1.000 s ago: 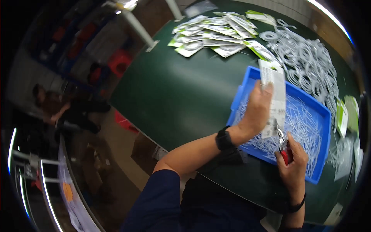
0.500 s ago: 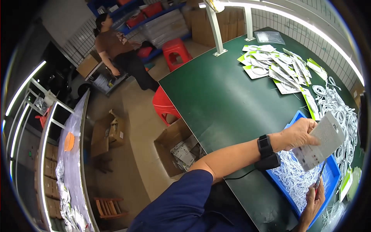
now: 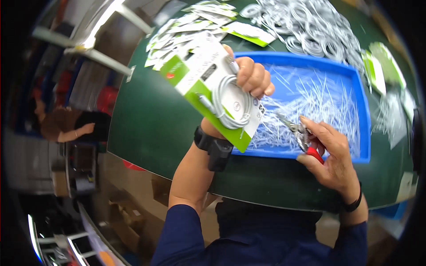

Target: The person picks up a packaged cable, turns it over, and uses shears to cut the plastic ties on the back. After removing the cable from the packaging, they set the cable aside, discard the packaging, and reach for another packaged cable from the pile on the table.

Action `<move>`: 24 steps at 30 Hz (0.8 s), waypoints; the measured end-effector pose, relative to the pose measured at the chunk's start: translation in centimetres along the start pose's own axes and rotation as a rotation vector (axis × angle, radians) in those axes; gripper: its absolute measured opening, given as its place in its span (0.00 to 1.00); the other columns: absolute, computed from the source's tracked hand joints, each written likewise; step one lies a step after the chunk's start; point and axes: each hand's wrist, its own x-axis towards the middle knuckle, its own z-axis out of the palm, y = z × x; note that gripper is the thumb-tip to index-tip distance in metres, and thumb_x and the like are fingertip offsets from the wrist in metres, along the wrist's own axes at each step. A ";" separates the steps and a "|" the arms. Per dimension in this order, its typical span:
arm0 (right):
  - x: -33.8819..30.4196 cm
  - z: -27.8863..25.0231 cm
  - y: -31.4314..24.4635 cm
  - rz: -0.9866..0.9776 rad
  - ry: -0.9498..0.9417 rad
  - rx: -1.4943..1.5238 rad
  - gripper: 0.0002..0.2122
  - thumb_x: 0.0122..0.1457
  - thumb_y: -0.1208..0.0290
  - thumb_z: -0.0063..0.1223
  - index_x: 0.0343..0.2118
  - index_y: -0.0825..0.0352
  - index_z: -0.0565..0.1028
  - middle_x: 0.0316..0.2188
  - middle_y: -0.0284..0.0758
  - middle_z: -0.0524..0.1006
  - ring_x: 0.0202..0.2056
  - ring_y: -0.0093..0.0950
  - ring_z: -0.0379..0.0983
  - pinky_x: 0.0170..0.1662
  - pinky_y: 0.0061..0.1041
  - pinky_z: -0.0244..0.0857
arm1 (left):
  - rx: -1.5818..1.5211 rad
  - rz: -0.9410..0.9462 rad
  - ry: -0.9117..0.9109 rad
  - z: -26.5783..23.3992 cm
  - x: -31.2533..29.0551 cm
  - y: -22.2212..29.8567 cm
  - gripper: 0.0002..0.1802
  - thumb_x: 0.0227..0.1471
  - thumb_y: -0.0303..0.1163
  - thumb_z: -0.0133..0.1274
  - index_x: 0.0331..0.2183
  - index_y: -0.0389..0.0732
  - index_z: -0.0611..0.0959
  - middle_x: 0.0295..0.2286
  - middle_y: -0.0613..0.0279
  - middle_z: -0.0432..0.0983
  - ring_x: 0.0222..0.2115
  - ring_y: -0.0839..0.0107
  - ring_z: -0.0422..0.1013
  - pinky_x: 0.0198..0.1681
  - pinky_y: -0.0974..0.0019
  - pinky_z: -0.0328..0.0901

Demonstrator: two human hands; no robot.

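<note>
My left hand (image 3: 254,76) grips a white and green cable card (image 3: 195,84) by its edge, raised over the left end of the blue tray. A coiled white cable (image 3: 230,104) is fastened to the card's face, which is turned toward me. In my right hand (image 3: 330,148) is a pair of small spring-loaded snips (image 3: 301,135) with red handles, its tips over the tray's near side. Many thin white tie offcuts (image 3: 310,104) lie heaped inside the blue tray (image 3: 364,111).
Finished-looking cable cards (image 3: 177,37) are piled at the far left of the green table (image 3: 142,128). Loose coiled cables (image 3: 310,29) form a heap behind the tray. Clear plastic bags (image 3: 391,117) lie at the right. Another person (image 3: 66,124) is off to the left.
My view has swung right toward the tray. The card has turned from its grey back to its front with the cable, and my right hand with the snips shows more fully.
</note>
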 end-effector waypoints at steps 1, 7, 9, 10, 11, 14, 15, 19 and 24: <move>0.2 -0.3 0.3 -0.020 -0.040 -0.003 0.31 0.47 0.76 0.70 0.58 0.68 0.74 0.32 0.41 0.77 0.30 0.32 0.73 0.34 0.28 0.68 | -0.004 -0.014 -0.030 -0.2 0.8 -0.5 0.37 0.71 0.58 0.22 0.20 0.47 0.71 0.18 0.68 0.63 0.24 0.67 0.63 0.43 0.56 0.67; 0.5 -0.5 1.6 -0.071 -0.058 -0.079 0.34 0.44 0.73 0.74 0.58 0.67 0.74 0.30 0.39 0.75 0.28 0.32 0.73 0.31 0.30 0.67 | -0.018 -0.070 -0.223 -1.8 2.9 -1.4 0.40 0.71 0.59 0.17 0.22 0.47 0.74 0.19 0.68 0.65 0.25 0.68 0.63 0.45 0.56 0.66; 0.7 -0.3 1.5 -0.077 -0.101 -0.121 0.35 0.43 0.75 0.73 0.59 0.66 0.73 0.31 0.40 0.76 0.28 0.30 0.72 0.31 0.28 0.67 | 0.021 -0.072 -0.280 -2.4 3.3 -1.0 0.38 0.72 0.57 0.19 0.23 0.48 0.74 0.20 0.69 0.67 0.26 0.69 0.62 0.44 0.58 0.65; 0.8 -0.2 1.5 -0.075 -0.102 -0.118 0.35 0.43 0.75 0.73 0.59 0.66 0.73 0.31 0.40 0.76 0.28 0.30 0.72 0.31 0.28 0.67 | 0.045 -0.070 -0.313 -2.5 3.4 -0.8 0.37 0.72 0.57 0.20 0.23 0.48 0.74 0.20 0.69 0.67 0.27 0.69 0.62 0.44 0.59 0.65; 0.8 -0.1 1.4 -0.061 -0.106 -0.081 0.34 0.44 0.73 0.73 0.58 0.67 0.73 0.30 0.40 0.76 0.28 0.31 0.72 0.31 0.29 0.67 | 0.045 -0.072 -0.310 -2.6 3.4 -0.6 0.37 0.72 0.57 0.20 0.23 0.48 0.74 0.20 0.69 0.67 0.27 0.69 0.62 0.44 0.59 0.65; 0.8 0.2 1.5 -0.034 -0.114 -0.004 0.31 0.47 0.70 0.73 0.56 0.67 0.74 0.28 0.39 0.74 0.28 0.34 0.72 0.30 0.32 0.66 | 0.208 0.011 -0.330 -2.5 3.3 0.0 0.38 0.71 0.59 0.19 0.24 0.47 0.75 0.20 0.68 0.67 0.27 0.70 0.62 0.44 0.58 0.65; 0.7 0.4 1.5 -0.038 -0.111 -0.001 0.31 0.47 0.70 0.73 0.56 0.67 0.74 0.29 0.39 0.74 0.28 0.34 0.72 0.30 0.32 0.66 | 0.208 0.009 -0.328 -2.5 3.2 0.1 0.38 0.71 0.59 0.19 0.24 0.47 0.75 0.20 0.68 0.67 0.27 0.70 0.62 0.44 0.58 0.65; 0.3 0.6 1.6 -0.044 -0.110 0.006 0.32 0.46 0.72 0.73 0.57 0.67 0.74 0.30 0.39 0.75 0.28 0.33 0.73 0.30 0.30 0.67 | 0.239 0.020 -0.386 -2.6 2.8 0.2 0.39 0.70 0.61 0.18 0.25 0.47 0.75 0.21 0.67 0.67 0.26 0.70 0.63 0.44 0.58 0.65; 0.1 0.3 1.9 -0.026 -0.132 -0.001 0.34 0.44 0.77 0.72 0.59 0.67 0.73 0.33 0.40 0.77 0.30 0.30 0.74 0.31 0.26 0.68 | 0.246 0.040 -0.396 -2.5 2.8 -0.2 0.41 0.70 0.63 0.18 0.25 0.47 0.76 0.21 0.67 0.68 0.26 0.70 0.63 0.45 0.58 0.66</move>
